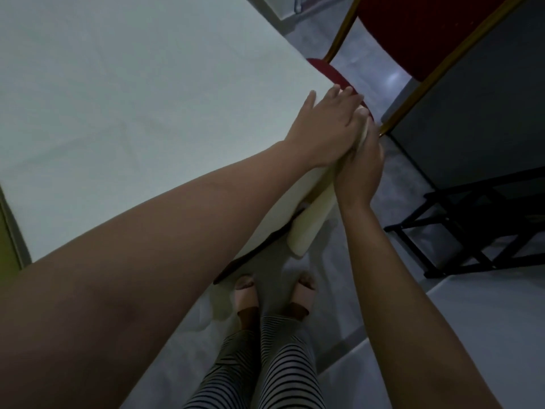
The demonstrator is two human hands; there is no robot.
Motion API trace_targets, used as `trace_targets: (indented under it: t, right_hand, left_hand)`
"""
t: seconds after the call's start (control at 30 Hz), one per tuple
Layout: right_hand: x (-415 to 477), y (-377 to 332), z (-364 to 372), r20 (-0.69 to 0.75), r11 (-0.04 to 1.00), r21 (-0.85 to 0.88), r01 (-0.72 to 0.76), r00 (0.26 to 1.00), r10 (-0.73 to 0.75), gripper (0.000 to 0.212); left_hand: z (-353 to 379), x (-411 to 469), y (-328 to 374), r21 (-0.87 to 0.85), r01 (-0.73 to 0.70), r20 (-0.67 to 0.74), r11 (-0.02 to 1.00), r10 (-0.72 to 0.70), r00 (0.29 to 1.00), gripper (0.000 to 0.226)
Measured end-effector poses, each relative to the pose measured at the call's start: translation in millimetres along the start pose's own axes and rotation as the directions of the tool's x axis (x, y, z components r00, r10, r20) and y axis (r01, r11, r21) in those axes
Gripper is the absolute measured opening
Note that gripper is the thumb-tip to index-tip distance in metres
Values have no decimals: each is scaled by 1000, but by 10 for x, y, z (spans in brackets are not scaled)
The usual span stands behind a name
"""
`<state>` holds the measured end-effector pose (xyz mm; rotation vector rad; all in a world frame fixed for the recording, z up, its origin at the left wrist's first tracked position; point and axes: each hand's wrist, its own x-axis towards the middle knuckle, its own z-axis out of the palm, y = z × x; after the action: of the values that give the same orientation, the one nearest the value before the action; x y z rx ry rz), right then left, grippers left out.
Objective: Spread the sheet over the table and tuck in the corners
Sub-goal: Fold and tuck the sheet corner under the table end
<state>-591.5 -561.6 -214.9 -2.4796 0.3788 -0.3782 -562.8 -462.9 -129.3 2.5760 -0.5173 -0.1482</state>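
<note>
Starting nearest: what is underfoot? (Obs. 1)

Two feet in pale open sandals (247, 293), with striped trousers (265, 367) above them, on a grey floor (333, 335) with a slight shine. (Obs. 2)

Next, the surface? (Obs. 1)

The table (259, 248) is to the left, with only a dark strip of its edge showing. The white sheet (132, 98) lies flat over the whole top, faintly creased. At the near right corner a fold (312, 222) of the sheet hangs down past the edge. (Obs. 2)

Hands? (Obs. 1)

Left hand (327, 125) lies flat on the sheet at the right edge, fingers straight and together, thumb apart — pressing down. Right hand (359, 169) is just below it, off the table, with its back toward the camera, against the fold. Its fingers run up under the left palm; I cannot tell whether they curl round the cloth. (Obs. 2)

Beyond? (Obs. 1)

A red chair (427, 31) with a gold frame, its seat touching or just beside the far edge — cannot tell which. A black folding stand (486, 228) sits on the floor to the right, before a dark grey panel (472, 98). (Obs. 2)
</note>
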Motion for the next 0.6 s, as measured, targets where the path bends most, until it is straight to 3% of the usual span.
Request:
trace_targets:
  t: [0.07,0.17,0.3,0.37,0.5,0.6]
  right_hand:
    - [-21,3,57,-66,1000,24,-7,998,9,42]
    - [-163,147,204,-24,995,-93,30,999,-32,41]
    - [-598,502,347,91,981,-153,-117,987,132,36]
    - [-770,571,403,206,988,-72,-136,967,148,51]
    - [-851,609,396,182,968,96,-232,960,212,54]
    - [-867,661,399,200,934,80,-348,924,327,56]
  left_hand:
    - [8,-2,-2,19,-8,1,1000,8,1000,48]
    - [5,-12,11,34,-2,6,999,2,1000,50]
    - [-19,-21,15,50,-10,41,999,8,999,50]
    - [-20,-23,31,80,-40,45,996,36,998,48]
    - [-19,-6,49,28,-21,28,999,21,999,48]
    - [-18,3,37,25,-5,35,1000,4,999,49]
